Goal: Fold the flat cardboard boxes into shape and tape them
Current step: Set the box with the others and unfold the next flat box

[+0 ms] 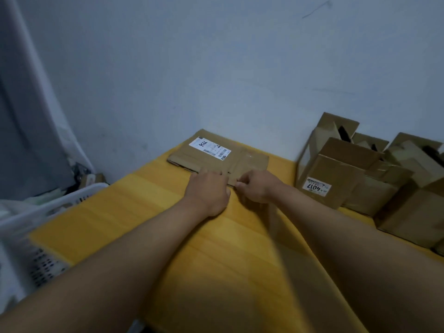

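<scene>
Two bare hands meet at the near edge of a flattened cardboard box (217, 156) that lies at the far side of the yellow table (134, 212), close against the wall. At the far left a white perforated plastic basket (48, 205) sits beside the table, out of the work. The left hand (209, 191) rests on the flat box's near edge with its fingers curled down over the cardboard, seemingly to pin it or get under the top layer. Just beside it, the right hand (257, 186) pinches that same edge between thumb and fingers, probably to lift it so the box can be drawn closer and opened. A white shipping label (209, 148) lies face up on the flat box. To the right, several already shaped boxes (360, 174) stand grouped, apparently set aside to keep the middle free.
</scene>
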